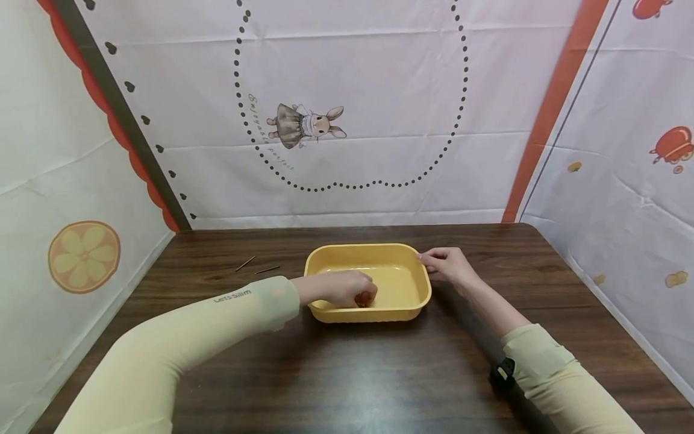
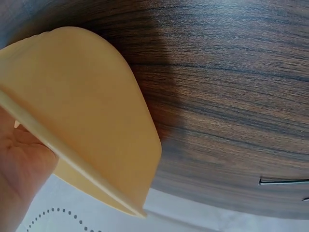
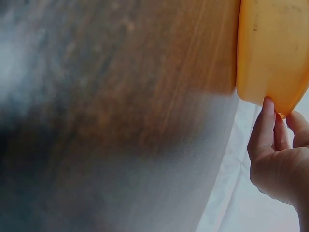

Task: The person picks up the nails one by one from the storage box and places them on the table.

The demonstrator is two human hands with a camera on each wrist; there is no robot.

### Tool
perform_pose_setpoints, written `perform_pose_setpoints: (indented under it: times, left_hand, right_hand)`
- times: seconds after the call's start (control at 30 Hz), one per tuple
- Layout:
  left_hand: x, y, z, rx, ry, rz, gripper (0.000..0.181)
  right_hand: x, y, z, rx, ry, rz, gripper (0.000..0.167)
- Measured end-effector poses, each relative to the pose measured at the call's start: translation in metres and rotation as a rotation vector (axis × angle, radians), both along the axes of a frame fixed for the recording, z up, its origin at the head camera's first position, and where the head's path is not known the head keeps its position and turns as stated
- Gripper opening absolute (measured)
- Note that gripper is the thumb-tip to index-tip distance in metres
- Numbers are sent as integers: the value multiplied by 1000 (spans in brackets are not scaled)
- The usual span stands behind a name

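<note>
A yellow plastic basin (image 1: 368,315) with rounded corners sits on the dark wooden table. My left hand (image 1: 346,289) reaches over its left side and down inside, fingers bent toward the floor of the basin. A small reddish-brown patch shows under those fingers; whether it is a held thing or shaded fingertips I cannot tell. In the left wrist view the basin wall (image 2: 91,106) hides most of this hand (image 2: 26,164). At the back right corner my right hand (image 1: 450,265) pinches the basin's rim between thumb and fingers, as the right wrist view also shows with the hand (image 3: 280,154).
Two thin metal nails lie left of the basin, one nail (image 1: 246,263) slanting and the other nail (image 1: 268,269) nearer the basin. Printed cloth (image 1: 379,120) hangs behind the table and along both sides. A black band (image 1: 503,372) circles the right sleeve.
</note>
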State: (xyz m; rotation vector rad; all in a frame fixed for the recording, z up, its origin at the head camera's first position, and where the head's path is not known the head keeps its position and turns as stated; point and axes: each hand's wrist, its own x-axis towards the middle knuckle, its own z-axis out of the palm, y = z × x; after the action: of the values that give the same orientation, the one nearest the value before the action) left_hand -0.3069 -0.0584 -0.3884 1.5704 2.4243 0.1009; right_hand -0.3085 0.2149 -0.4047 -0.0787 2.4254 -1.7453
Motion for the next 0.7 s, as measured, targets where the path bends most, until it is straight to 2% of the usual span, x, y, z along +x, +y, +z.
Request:
perform_pose_setpoints:
  times: [0.43, 0.57, 0.7]
  left_hand:
    - [3, -14, 1, -34, -9, 188, 14]
    - [3, -15, 1, -19, 9, 199, 14]
    - [3, -14, -1, 0, 41, 178, 14]
  right_hand:
    - [-1, 0, -1, -18, 4, 5, 41]
    - [-1, 1, -1, -14, 8, 2, 41]
    - [0, 1, -1, -15, 7, -2, 42]
